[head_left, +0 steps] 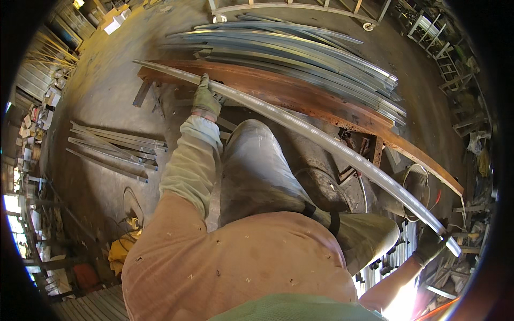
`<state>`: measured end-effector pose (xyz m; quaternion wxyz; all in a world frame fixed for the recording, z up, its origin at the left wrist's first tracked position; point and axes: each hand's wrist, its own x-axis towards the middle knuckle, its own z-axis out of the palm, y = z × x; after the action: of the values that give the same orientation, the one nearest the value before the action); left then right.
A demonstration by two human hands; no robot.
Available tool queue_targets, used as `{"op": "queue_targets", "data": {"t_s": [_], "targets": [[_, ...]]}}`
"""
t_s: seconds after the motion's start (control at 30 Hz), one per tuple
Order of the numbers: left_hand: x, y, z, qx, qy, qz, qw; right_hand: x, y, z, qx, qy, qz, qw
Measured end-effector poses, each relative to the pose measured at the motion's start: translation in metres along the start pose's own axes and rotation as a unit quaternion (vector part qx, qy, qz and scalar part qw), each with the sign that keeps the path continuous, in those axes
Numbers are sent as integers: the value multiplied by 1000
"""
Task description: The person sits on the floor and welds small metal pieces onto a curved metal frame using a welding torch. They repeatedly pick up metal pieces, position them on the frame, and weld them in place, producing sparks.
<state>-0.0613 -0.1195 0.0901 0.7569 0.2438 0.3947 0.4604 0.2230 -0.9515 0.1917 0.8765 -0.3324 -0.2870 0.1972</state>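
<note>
A long, thin silvery metal bar (321, 138) stretches across in front of me, from the far left down to the near right. Around it, toward its far left end, my gloved left hand (206, 99) is closed. Close to the opposite end, my right hand (430, 246), in a dark glove, grips the bar too; its fingers are partly hidden in shadow. Just beyond the bar lies a rusty brown steel beam (300, 95) on legs, and the bar's left part passes over it.
Behind the beam lies a pile of long metal profiles (300, 51). Several shorter metal bars (115, 148) rest on the floor at left. A wheeled frame (297, 6) stands at the far side. Cables and a round container (415, 184) are under the beam's right end.
</note>
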Motion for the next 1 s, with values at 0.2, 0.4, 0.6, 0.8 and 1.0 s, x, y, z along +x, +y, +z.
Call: {"op": "queue_targets", "data": {"t_s": [0.2,0.4,0.6,0.8,1.0], "targets": [[36,-16,-6,-6,-17,23,1000,37,-29,-108,52,144,26,988],[24,-16,-4,152,-123,7,981,77,63,-68,35,300,17,953],[-29,-41,54,248,-179,-148,940,161,184,32,96,248,183,946],[-24,-63,84,309,-237,-230,892,193,282,141,-44,96,421,901],[116,-49,22,384,-160,-151,897,160,272,160,-173,-46,453,873]]}}
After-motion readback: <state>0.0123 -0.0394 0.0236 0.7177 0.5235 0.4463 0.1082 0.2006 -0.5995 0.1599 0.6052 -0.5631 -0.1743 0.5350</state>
